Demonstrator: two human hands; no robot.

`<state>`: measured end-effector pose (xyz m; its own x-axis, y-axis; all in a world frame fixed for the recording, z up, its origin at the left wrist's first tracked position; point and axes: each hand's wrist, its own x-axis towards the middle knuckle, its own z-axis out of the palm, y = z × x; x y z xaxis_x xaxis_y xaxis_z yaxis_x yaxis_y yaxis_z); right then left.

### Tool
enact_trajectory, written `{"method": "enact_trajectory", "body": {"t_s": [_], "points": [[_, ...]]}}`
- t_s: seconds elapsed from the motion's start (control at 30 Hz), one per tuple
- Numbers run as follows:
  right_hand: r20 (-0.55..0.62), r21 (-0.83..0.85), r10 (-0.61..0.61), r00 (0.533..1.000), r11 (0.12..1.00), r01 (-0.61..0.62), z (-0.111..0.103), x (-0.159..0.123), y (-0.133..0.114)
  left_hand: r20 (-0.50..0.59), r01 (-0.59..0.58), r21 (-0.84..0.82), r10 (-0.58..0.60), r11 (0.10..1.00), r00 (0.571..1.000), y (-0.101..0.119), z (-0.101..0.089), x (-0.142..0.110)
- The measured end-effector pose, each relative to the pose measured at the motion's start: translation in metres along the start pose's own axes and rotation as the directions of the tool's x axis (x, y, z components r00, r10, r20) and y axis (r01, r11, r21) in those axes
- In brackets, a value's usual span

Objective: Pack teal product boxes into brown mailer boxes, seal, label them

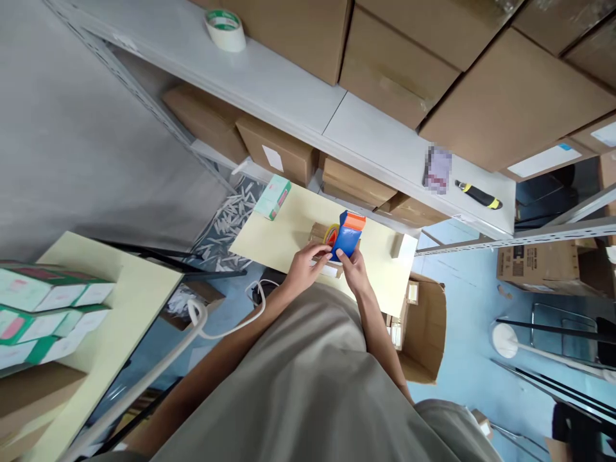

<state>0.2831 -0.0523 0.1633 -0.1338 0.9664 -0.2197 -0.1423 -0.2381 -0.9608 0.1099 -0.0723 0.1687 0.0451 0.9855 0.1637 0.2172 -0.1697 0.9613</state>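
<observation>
Both of my hands are raised over the cream table (269, 240), close together in front of my body. Between them is a blue and orange tape dispenser (347, 240) with a yellow ring and red hub at its left side. My right hand (353, 268) grips its lower blue part, thumb on the near face. From the left, the fingers of my left hand (307, 264) are bent and pinched at its lower edge by the red hub. Behind and below the dispenser lies a small cardboard box (317, 231), partly hidden by my hands.
A green and white box (273, 197) lies on the table's left; a small whitish box (404, 246) stands right. The shelf (289, 80) above carries cartons, a tape roll (225, 30) and a utility knife (479, 194). An open carton (426, 327) sits beside the table. A white cable (231, 330) hangs left.
</observation>
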Motion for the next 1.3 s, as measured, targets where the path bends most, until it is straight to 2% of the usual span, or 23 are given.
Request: {"method": "enact_trajectory", "body": {"t_s": [0.13, 0.23, 0.3, 0.4, 0.47, 0.7, 1.03, 1.1, 1.3], "points": [[0.041, -0.045, 0.015, 0.999, 0.999, -0.013, -0.002, 0.001, 0.001, 0.043, -0.012, 0.024, 0.011, 1.0, 0.999, 0.006, -0.011, 0.001], [0.108, -0.108, 0.039, 0.993, 0.994, -0.028, -0.006, -0.005, -0.001, -0.056, 0.063, -0.029, -0.065, 0.998, 0.996, 0.012, -0.021, 0.013], [0.183, -0.172, 0.09, 0.979, 0.983, -0.059, -0.009, -0.01, -0.005, -0.08, 0.137, -0.108, -0.146, 0.985, 0.986, 0.016, -0.029, 0.026], [0.252, -0.274, 0.146, 0.957, 0.959, -0.074, -0.016, -0.017, -0.01, 0.055, 0.242, -0.214, -0.236, 0.946, 0.97, 0.02, -0.041, 0.045], [0.276, -0.329, 0.146, 0.95, 0.943, -0.049, -0.021, -0.021, -0.013, 0.144, 0.286, -0.228, -0.258, 0.931, 0.955, 0.021, -0.047, 0.051], [0.306, -0.47, 0.13, 0.943, 0.882, 0.031, -0.033, -0.026, -0.016, 0.155, 0.305, -0.174, -0.28, 0.936, 0.947, 0.009, -0.046, 0.048], [0.256, -0.705, 0.193, 0.947, 0.708, 0.047, -0.044, -0.017, -0.03, 0.351, 0.466, -0.247, -0.37, 0.849, 0.86, -0.019, -0.048, 0.05], [0.268, -0.73, 0.209, 0.94, 0.681, 0.056, -0.045, -0.013, -0.033, 0.325, 0.476, -0.256, -0.389, 0.841, 0.862, -0.026, -0.044, 0.048], [0.316, -0.775, 0.271, 0.909, 0.627, 0.082, -0.043, 0.001, -0.041, 0.128, 0.477, -0.229, -0.46, 0.848, 0.879, -0.048, -0.031, 0.033]]}}
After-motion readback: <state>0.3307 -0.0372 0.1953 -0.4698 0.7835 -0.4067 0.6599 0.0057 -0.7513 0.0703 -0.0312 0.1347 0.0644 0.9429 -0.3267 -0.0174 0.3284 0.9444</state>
